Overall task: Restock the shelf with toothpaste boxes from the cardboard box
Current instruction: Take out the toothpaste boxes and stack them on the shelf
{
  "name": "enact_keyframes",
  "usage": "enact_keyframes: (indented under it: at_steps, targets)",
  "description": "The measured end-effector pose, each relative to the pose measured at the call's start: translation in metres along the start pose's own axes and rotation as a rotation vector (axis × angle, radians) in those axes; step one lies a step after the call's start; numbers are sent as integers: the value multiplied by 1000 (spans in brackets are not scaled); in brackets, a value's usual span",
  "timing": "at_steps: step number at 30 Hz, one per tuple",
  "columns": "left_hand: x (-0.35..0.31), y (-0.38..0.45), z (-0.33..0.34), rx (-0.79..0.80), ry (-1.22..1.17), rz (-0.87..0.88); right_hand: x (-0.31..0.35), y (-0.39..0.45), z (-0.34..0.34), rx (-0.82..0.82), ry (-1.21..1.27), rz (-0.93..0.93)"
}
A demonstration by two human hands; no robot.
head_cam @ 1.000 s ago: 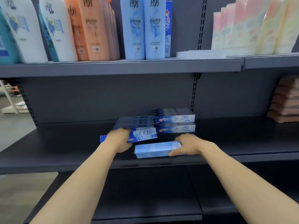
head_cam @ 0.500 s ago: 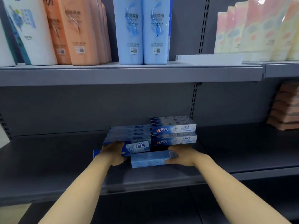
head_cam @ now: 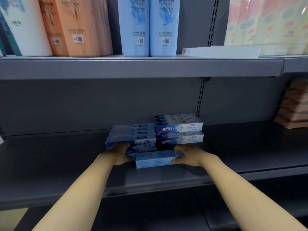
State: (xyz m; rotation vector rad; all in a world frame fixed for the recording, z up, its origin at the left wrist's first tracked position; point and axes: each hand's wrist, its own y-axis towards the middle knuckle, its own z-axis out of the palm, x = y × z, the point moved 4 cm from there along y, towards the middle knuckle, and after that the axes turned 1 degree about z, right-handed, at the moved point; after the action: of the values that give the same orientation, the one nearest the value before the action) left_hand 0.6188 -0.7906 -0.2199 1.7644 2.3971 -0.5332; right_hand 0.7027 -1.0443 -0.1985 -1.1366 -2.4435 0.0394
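The shelf (head_cam: 70, 165) is taken first: dark grey, mid-level, w/ toothpaste already stacked toward the back, near the slotted upright. Two Crest boxes (head_cam: 179, 129) are piled at the right of that stack, a lower row of blue boxes (head_cam: 133, 135) sits touching them on the left. The cardboard box isn't in view.

Now the hands. A pale blue box (head_cam: 156, 159) is held at its right end by the right hand (head_cam: 188, 156), fingers curled round it; it lies just in front of the Crest pile, approx. touching the shelf, though that contact can't be confirmed from this angle. Another box, the front one of the left row (head_cam: 141, 147), is gripped by the left hand (head_cam: 120, 154) at its left end, thumb on top, fingers wrapped under, probably.

How it's best done, as a judgement: both boxes should be slid straight back, kept flat, until flush w/ the row faces; the front one shouldn't be allowed to skew or ride up over its neighbour. The printed face should be turned outward before letting go.

Orientation: the pale box's long axis runs left-right, parallel to the shelf edge, v. slightly tilted, right end a bit higher. Its small-print side is facing the camera, end flap pointing right.
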Motion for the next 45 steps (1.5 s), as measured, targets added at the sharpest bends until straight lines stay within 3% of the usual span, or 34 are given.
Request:
enact_keyframes:
  at_steps: [3, 9, 15, 19, 23, 36, 40, 45]
  targets:
    - [-8, -8, -5, -30, 71, 35, 2, -4, 0, -21, -64, -9]
    - [-47, -38, -21, -236, 65, 191, 2, -17, 4, -98, -146, -50]
    - [-78, -57, -5, -109, 109, 271, 4, -34, 5, -84, -280, -76]
    - [-79, -63, 4, -137, 132, 302, 7, -47, 6, -122, -425, -84]
    - [-76, -74, 12, -163, 138, 275, 4, -55, 13, -38, -482, -64]
    - [-73, -81, 24, -386, 416, 240, 4, -64, 11, -116, -333, 9]
    - [-66, -82, 21, -402, 357, 223, 10, -61, 9, -128, -324, -28]
    - [-52, -82, 21, -299, 152, 230, 21, -50, 7, -123, -308, -45]
